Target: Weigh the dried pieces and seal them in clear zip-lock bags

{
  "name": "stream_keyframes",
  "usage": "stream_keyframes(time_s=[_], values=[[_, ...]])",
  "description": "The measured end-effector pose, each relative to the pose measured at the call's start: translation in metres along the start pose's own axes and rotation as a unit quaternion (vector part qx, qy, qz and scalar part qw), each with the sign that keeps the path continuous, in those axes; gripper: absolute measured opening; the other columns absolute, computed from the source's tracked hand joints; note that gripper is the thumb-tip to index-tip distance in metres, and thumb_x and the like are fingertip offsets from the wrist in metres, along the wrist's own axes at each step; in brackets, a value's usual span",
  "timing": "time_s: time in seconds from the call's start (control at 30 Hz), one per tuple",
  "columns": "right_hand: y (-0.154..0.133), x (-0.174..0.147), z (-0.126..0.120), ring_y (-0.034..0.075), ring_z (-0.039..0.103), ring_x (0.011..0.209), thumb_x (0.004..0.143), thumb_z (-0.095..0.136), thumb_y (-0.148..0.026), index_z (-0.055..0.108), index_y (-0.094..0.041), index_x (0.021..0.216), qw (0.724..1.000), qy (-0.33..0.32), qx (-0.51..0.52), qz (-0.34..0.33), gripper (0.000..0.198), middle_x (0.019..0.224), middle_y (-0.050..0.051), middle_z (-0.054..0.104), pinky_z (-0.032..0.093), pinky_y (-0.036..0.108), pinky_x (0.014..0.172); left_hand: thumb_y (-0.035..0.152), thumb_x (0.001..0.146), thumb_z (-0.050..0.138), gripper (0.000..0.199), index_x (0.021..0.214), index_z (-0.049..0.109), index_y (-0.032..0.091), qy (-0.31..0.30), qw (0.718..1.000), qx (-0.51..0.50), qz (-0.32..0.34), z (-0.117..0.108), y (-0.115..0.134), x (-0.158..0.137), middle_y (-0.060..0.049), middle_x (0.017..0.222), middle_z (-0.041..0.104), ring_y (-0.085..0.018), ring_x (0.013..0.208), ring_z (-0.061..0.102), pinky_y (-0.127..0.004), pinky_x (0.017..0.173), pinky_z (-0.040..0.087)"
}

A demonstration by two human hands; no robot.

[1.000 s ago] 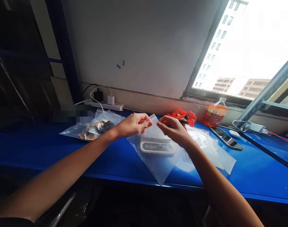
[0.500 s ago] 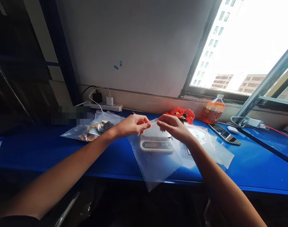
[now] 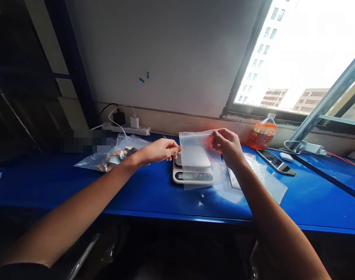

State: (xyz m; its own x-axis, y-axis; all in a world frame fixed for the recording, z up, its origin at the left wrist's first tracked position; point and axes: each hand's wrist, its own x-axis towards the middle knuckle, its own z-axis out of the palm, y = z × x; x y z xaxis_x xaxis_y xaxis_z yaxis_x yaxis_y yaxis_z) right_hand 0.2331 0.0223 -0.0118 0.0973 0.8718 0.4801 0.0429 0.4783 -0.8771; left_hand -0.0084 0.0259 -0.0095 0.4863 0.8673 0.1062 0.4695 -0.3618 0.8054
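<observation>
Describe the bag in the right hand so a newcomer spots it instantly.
On the blue table, find the white scale. The clear bag hangs before it, top edge pinched by the right hand. It alone is held up; other bags lie on the table.

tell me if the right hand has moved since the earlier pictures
Yes: judged against the scale, the right hand has moved rightward and slightly up in the view.

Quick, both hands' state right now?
Left hand: partly curled beside the clear zip-lock bag; grip can't be told.
Right hand: closed, pinching that bag's top.
</observation>
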Motion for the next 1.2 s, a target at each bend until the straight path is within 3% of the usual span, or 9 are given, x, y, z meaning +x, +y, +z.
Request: stream_keyframes(time_s=[0.23, 0.37, 0.47, 0.6, 0.77, 0.9, 1.2], values=[[-0.001, -0.001, 0.003, 0.008, 0.043, 0.052, 0.072, 0.064, -0.042, 0.058, -0.017, 0.075, 1.0, -0.001, 0.009, 0.005, 0.026, 0.057, -0.004, 0.051, 0.033, 0.022, 0.049, 0.033, 0.073, 0.06, 0.018, 0.073, 0.058, 0.015, 0.019, 0.998, -0.059, 0.022, 0.011, 0.009, 0.0, -0.001, 0.068, 0.06, -0.012, 0.063, 0.053, -0.025, 0.061, 0.04], [-0.001, -0.001, 0.004, 0.009, 0.044, 0.053, 0.071, 0.067, -0.044, 0.058, -0.016, 0.072, 1.0, -0.02, -0.008, -0.002, 0.029, 0.058, -0.003, 0.051, 0.034, 0.023, 0.051, 0.027, 0.07, 0.057, 0.013, 0.064, 0.055, 0.015, -0.017, 0.998, -0.064, 0.022, 0.008, 0.011, -0.003, -0.001, 0.063, 0.061, -0.013, 0.062, 0.054, -0.025, 0.062, 0.041], [-0.001, -0.003, 0.005, 0.009, 0.043, 0.053, 0.07, 0.067, -0.047, 0.057, -0.016, 0.07, 0.999, -0.042, -0.015, 0.016, 0.032, 0.058, -0.003, 0.05, 0.033, 0.023, 0.05, 0.037, 0.075, 0.057, 0.023, 0.069, 0.059, 0.015, -0.037, 0.998, -0.051, 0.022, 0.005, 0.012, -0.004, -0.003, 0.066, 0.064, -0.014, 0.063, 0.055, -0.026, 0.062, 0.041], [-0.001, -0.004, 0.005, 0.009, 0.042, 0.052, 0.07, 0.066, -0.05, 0.057, -0.017, 0.073, 0.997, -0.064, -0.024, 0.028, 0.035, 0.059, -0.004, 0.049, 0.032, 0.023, 0.05, 0.051, 0.086, 0.044, 0.043, 0.078, 0.063, 0.013, 0.005, 0.998, -0.051, 0.022, 0.003, 0.013, -0.005, -0.006, 0.07, 0.066, -0.016, 0.064, 0.056, -0.029, 0.065, 0.042], [0.0, -0.001, 0.003, 0.009, 0.043, 0.054, 0.071, 0.065, -0.05, 0.058, -0.017, 0.075, 0.997, -0.07, -0.029, 0.022, 0.034, 0.062, -0.003, 0.051, 0.032, 0.023, 0.051, 0.042, 0.087, 0.044, 0.037, 0.079, 0.065, 0.013, -0.012, 0.997, -0.038, 0.066, 0.002, 0.012, -0.007, -0.007, 0.075, 0.067, -0.016, 0.068, 0.057, -0.029, 0.068, 0.044], [0.001, 0.0, 0.002, 0.009, 0.044, 0.055, 0.071, 0.066, -0.049, 0.059, -0.017, 0.076, 0.998, -0.064, -0.018, 0.02, 0.033, 0.063, -0.003, 0.052, 0.033, 0.022, 0.051, 0.041, 0.087, 0.044, 0.038, 0.082, 0.067, 0.012, -0.024, 0.997, -0.025, 0.063, 0.003, 0.01, -0.006, -0.008, 0.074, 0.067, -0.016, 0.067, 0.058, -0.028, 0.066, 0.043], [0.001, -0.003, 0.007, 0.009, 0.045, 0.054, 0.075, 0.064, -0.048, 0.056, -0.018, 0.078, 0.999, -0.049, 0.025, 0.0, 0.03, 0.061, -0.004, 0.051, 0.035, 0.023, 0.052, 0.045, 0.091, 0.036, 0.046, 0.104, 0.066, 0.013, -0.052, 0.994, 0.014, 0.095, 0.009, 0.013, -0.006, -0.01, 0.097, 0.068, -0.02, 0.089, 0.06, -0.029, 0.075, 0.045]])
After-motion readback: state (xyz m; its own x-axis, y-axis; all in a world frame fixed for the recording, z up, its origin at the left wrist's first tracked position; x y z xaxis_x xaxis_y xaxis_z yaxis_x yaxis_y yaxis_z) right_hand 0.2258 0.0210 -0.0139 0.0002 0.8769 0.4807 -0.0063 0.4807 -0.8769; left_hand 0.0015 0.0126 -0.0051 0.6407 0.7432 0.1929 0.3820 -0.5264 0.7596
